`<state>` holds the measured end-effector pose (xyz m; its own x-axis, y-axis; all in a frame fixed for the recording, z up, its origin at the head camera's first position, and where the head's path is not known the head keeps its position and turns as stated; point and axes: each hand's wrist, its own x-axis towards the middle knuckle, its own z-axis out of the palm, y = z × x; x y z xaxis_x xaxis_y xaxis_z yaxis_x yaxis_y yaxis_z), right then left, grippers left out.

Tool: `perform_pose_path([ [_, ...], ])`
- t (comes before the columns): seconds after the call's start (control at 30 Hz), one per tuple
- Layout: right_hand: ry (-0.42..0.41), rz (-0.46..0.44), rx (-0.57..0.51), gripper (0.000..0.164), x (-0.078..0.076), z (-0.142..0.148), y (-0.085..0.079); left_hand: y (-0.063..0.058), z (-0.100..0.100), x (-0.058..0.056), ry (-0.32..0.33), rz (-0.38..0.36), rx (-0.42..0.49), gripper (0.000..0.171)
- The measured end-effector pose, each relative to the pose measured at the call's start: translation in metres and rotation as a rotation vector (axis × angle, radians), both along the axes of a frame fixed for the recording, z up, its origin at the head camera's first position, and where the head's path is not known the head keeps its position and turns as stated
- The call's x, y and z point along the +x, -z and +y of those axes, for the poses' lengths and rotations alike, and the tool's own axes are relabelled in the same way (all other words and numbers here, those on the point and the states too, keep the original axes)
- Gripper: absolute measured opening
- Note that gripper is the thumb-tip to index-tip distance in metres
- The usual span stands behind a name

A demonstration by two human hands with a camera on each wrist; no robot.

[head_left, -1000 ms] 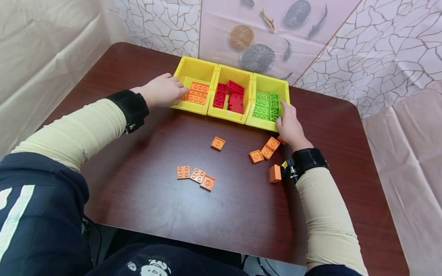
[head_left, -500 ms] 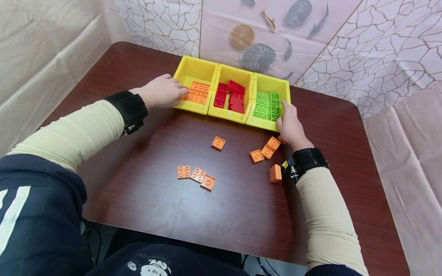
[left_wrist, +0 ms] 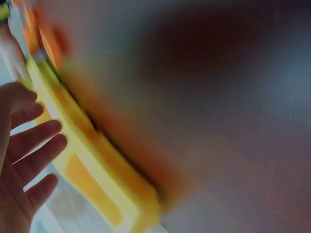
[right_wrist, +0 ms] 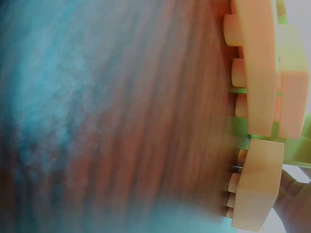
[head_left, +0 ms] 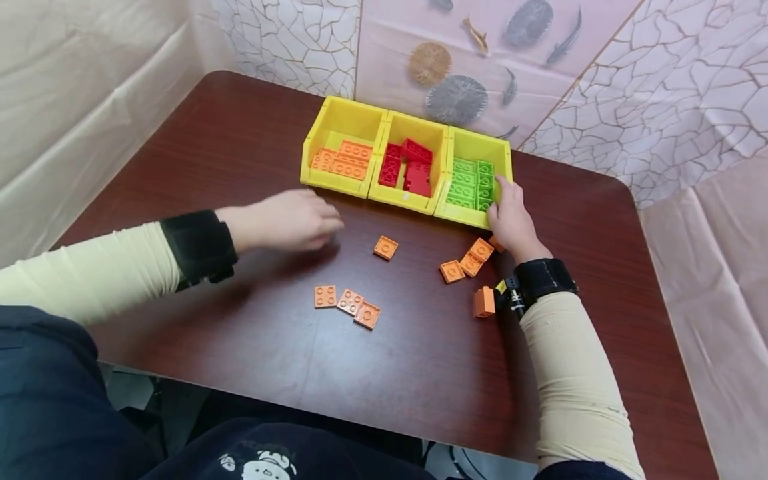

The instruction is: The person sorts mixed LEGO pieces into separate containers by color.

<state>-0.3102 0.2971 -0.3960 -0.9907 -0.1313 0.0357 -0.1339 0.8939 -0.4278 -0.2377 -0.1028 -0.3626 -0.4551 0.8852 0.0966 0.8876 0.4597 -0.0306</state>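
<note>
Three yellow bins stand joined in a row at the back of the table. In the left bin [head_left: 333, 183] lie orange toy bricks [head_left: 350, 168]; red bricks [head_left: 414, 175] fill part of the middle bin [head_left: 401, 197], and green bricks [head_left: 463, 183] the right bin [head_left: 459, 213]. My right hand [head_left: 516, 223] grips the right bin's side wall at its front corner. My left hand [head_left: 294, 220] is over the table in front of the left bin, holding nothing. Its fingers [left_wrist: 41, 153] are spread and relaxed in the left wrist view.
Loose orange bricks lie in front of the bins: a lone square one [head_left: 386, 247], a group [head_left: 351, 302] nearer me, and several by my right wrist. An upright orange brick [head_left: 484, 302] stands beside the wrist camera. A patterned cloth wall [head_left: 456, 100] closes the back.
My left hand has come off the left bin and moved toward me, uncovering its front corner and the orange bricks there. The right hand stays on the right bin. The head view shifts slightly.
</note>
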Motion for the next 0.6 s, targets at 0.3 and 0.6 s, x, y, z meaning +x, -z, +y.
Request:
perform_pose_path([
  [0.3,-0.003,-0.006,-0.001,0.057,0.003,-0.001,-0.001,0.014,0.019,0.053,0.106,-0.068,-0.090,0.035],
  [0.6,-0.010,0.006,-0.001,0.056,0.003,0.000,-0.001,0.026,0.020,0.060,0.110,-0.076,-0.104,0.030],
])
